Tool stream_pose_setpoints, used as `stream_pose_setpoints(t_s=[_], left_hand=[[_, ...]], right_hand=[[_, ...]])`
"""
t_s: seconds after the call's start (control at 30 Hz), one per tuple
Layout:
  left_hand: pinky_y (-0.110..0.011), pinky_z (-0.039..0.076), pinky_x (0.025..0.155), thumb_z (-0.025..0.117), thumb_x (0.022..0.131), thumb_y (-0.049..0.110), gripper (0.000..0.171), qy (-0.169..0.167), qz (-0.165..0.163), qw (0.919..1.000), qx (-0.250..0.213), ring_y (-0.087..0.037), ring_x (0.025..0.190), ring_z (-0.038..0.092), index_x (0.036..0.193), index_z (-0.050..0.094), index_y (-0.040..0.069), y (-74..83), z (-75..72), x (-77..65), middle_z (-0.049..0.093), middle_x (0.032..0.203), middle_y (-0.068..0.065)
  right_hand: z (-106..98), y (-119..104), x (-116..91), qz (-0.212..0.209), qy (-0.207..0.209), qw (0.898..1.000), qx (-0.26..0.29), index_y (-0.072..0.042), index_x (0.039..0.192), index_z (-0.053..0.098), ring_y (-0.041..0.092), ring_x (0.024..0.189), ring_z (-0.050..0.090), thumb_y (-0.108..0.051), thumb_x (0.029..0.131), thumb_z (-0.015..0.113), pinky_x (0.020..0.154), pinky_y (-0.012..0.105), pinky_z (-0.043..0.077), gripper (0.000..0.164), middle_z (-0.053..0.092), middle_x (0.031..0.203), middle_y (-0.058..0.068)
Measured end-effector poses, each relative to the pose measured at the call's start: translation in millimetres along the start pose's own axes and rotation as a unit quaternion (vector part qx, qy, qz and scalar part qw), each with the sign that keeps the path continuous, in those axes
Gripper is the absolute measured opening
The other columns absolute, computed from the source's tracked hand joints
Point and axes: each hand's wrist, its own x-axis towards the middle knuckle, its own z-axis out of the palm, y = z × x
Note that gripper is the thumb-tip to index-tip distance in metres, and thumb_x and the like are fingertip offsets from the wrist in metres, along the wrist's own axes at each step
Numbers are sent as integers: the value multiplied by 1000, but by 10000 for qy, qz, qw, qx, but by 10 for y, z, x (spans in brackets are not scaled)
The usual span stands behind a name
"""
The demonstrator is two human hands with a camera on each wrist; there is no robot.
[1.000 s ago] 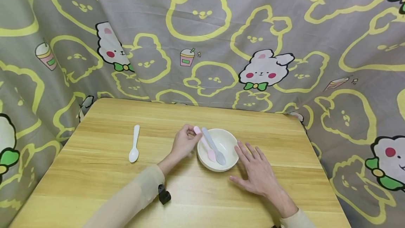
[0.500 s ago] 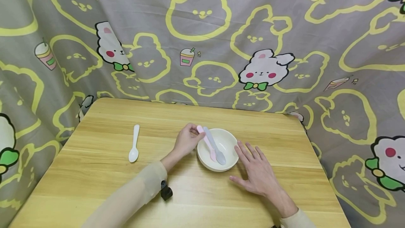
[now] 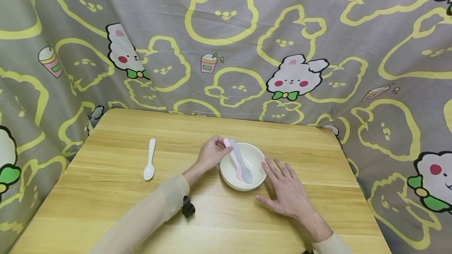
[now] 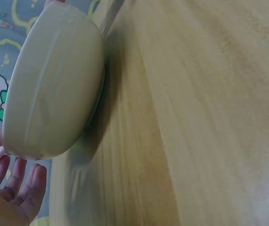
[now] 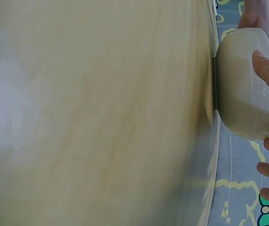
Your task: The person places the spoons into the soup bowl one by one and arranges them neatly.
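A cream bowl (image 3: 256, 156) stands on the wooden table, with a pink spoon (image 3: 235, 160) and a grey spoon (image 3: 243, 167) leaning side by side in it. At the bowl's far left rim, my left hand (image 3: 212, 154) pinches the pink spoon's handle between thumb and fingers. Only the tip of that handle shows by the fingers in the left wrist view, where the bowl's outer wall (image 4: 61, 89) fills the upper left. My right hand (image 3: 287, 192) has its fingers spread, fingertips right at the bowl's right side. Its thumb (image 5: 266, 68) overlaps the bowl in the right wrist view.
A white spoon (image 3: 150, 164) lies on the table (image 3: 106, 203) to the left, away from both hands. Behind the table's far edge hangs a grey curtain (image 3: 169, 22) with yellow outlined figures. A black device (image 3: 188, 207) sits at the left wrist.
My left hand has shifted right and slightly away, swinging the pink spoon's handle along the rim. The grey spoon's handle has moved right too. The right hand and bowl have stayed put.
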Motion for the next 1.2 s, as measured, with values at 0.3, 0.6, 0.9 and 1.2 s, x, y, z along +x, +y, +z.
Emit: stream_pose_setpoints(t_s=[0.3,0.6,0.9,1.2], left_hand=[[-28,51,81,80,93,28,26,-185,36,9998,109,-21,96,67,107,68,10,15,10,67,74,102,-7],[-25,50,77,81,93,27,28,-315,87,9992,223,-22,94,68,109,69,8,41,21,100,75,103,-8],[-24,51,76,80,94,28,29,-421,120,9986,298,-21,94,68,108,68,7,39,31,123,75,104,-9],[-25,51,78,79,95,29,29,-453,42,9986,270,-22,96,68,111,68,8,49,4,114,75,104,-8]], right_hand=[[-5,7,4,-48,63,9999,-72,-12,162,41,40,152,46,-84,85,59,124,62,35,107,38,172,8],[-12,-1,8,-39,30,9999,-99,-12,162,40,40,151,45,-84,86,58,124,61,35,107,39,171,8],[-18,-11,5,-51,67,9999,-90,-12,162,40,39,151,46,-83,85,60,124,61,35,107,39,171,8],[-15,-9,7,-22,39,10000,-70,-12,162,40,40,151,46,-82,84,63,124,61,34,107,38,172,7]])
